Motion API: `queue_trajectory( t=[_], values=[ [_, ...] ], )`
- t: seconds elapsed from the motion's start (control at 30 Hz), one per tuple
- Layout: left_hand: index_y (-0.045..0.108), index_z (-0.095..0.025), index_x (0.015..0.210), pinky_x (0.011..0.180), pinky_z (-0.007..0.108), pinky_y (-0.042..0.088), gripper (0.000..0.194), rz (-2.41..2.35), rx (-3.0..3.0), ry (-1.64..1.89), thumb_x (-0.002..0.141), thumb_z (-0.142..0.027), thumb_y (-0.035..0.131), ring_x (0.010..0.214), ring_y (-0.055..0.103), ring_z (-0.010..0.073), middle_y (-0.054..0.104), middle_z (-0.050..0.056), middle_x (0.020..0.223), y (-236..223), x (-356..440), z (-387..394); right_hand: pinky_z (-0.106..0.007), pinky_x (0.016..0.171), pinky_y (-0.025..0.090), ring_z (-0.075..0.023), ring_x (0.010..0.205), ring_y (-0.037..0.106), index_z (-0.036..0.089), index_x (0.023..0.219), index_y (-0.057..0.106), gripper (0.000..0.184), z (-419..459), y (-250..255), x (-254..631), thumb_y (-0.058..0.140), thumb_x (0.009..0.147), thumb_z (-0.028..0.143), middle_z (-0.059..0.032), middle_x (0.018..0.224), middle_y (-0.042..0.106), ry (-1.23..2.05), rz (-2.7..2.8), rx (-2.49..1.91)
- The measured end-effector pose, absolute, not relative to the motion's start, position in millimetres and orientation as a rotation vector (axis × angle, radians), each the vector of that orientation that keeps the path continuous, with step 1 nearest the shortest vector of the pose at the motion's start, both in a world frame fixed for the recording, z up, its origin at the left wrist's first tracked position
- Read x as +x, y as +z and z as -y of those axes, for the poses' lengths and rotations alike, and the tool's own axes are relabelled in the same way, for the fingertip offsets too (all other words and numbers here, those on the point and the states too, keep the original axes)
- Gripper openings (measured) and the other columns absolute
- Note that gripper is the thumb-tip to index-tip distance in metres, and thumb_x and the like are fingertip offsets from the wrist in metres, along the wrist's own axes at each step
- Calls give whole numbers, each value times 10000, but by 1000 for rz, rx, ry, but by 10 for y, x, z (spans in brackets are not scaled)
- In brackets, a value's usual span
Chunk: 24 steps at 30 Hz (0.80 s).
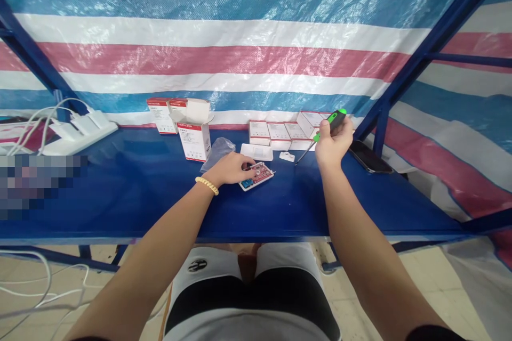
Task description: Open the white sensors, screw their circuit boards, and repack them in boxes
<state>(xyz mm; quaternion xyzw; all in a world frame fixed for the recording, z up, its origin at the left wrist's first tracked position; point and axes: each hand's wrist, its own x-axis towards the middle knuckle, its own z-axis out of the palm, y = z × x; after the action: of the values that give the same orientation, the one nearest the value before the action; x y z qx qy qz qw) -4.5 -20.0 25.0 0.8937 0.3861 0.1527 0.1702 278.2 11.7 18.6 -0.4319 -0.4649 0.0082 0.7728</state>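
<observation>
My left hand rests on the blue bench, fingers curled and pinching at a small red circuit board that sits in a white housing. A beaded bracelet is on that wrist. My right hand is raised above the bench to the right, wrapped round the green and black handle of a screwdriver; its metal shaft points down and left toward the bench. A white cover and a small white part lie just behind the board.
An open white and red box stands behind my left hand, with more boxes at the back and a row of flat ones. A clear plastic bag, a black phone and a white power strip also lie on the bench.
</observation>
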Motion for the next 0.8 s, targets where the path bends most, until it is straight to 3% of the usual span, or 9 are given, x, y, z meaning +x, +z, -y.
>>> queue_trajectory(
  t=[0.13,0.23,0.33,0.43,0.63,0.8],
  values=[
    [746,-207,1030,531,246,355,316,-1077,2433,426,827,-371,567,495,539,119,649,-20,568,248,-35,208,-440,801,552,-217,858,688,202,1129,530,492,-97,198,2763,644,767,515,-49,914,647,26,994,-955],
    [715,-177,1114,517,238,353,367,-1035,2388,444,798,-310,586,459,502,113,596,-41,507,239,-30,212,-432,788,555,-212,850,688,207,1108,534,476,-83,219,2757,657,758,504,-37,890,643,42,971,-939],
    [701,-169,1158,472,239,314,398,-999,2355,423,793,-280,586,410,430,107,508,-68,431,236,-17,227,-400,713,560,-183,742,674,218,1059,542,438,-71,255,2743,673,748,496,-13,833,629,61,943,-904],
    [721,-181,1132,477,236,329,364,-955,2315,406,814,-258,562,428,473,109,562,-51,461,229,9,241,-356,600,541,-150,605,628,232,986,547,374,-57,298,2713,672,752,497,17,745,596,125,918,-868],
    [779,-196,953,544,254,367,335,-919,2403,332,881,-407,528,498,536,125,638,-8,530,240,45,249,-243,418,429,-79,436,508,234,786,513,300,12,392,2585,706,720,454,44,673,592,353,826,-815],
    [769,-212,794,556,264,321,371,-1094,2577,327,844,-518,566,572,551,135,672,14,622,277,65,276,-191,389,410,-61,429,534,220,767,488,335,75,453,2452,730,718,446,65,646,601,576,748,-822]
  ],
)
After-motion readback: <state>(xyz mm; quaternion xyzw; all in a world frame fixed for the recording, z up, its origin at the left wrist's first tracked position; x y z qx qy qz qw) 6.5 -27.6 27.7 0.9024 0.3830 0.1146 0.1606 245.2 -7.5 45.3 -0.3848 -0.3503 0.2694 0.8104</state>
